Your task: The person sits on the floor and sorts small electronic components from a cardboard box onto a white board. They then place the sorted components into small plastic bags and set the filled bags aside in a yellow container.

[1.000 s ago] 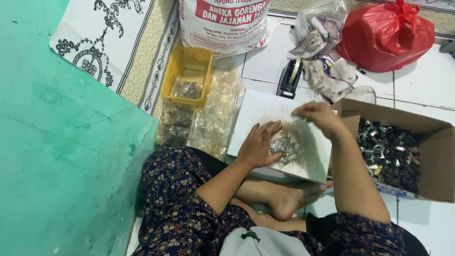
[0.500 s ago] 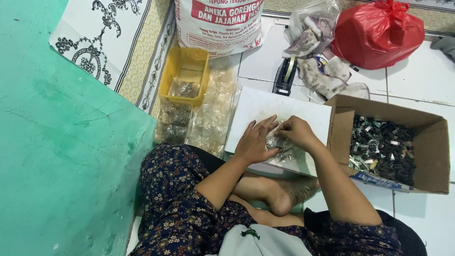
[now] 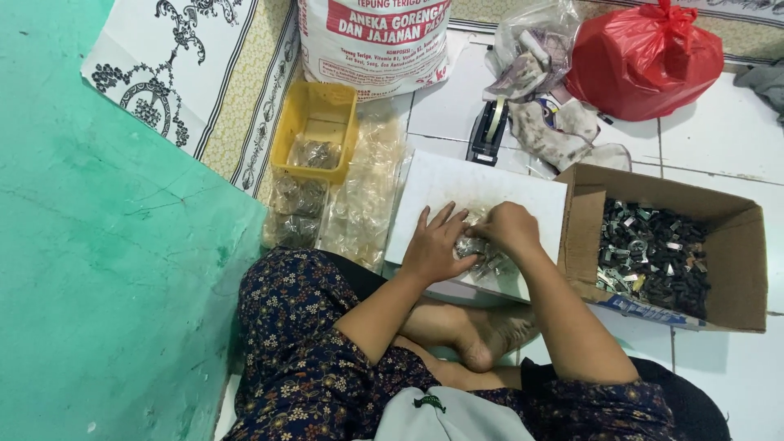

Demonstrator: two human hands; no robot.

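A person sits cross-legged with a white board [image 3: 457, 184] on the lap. On its near edge lies a small pile of metal pieces [image 3: 482, 251]: light, hard, loose, probably best pinched singly. The left hand [image 3: 433, 245] rests half-spread beside the pile; the right hand [image 3: 510, 229], curled, covers it.

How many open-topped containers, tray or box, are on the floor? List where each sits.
2. The yellow plastic tray lies beside the patterned mat; the brown cardboard box stands at the right hand's side. Others may be hidden.
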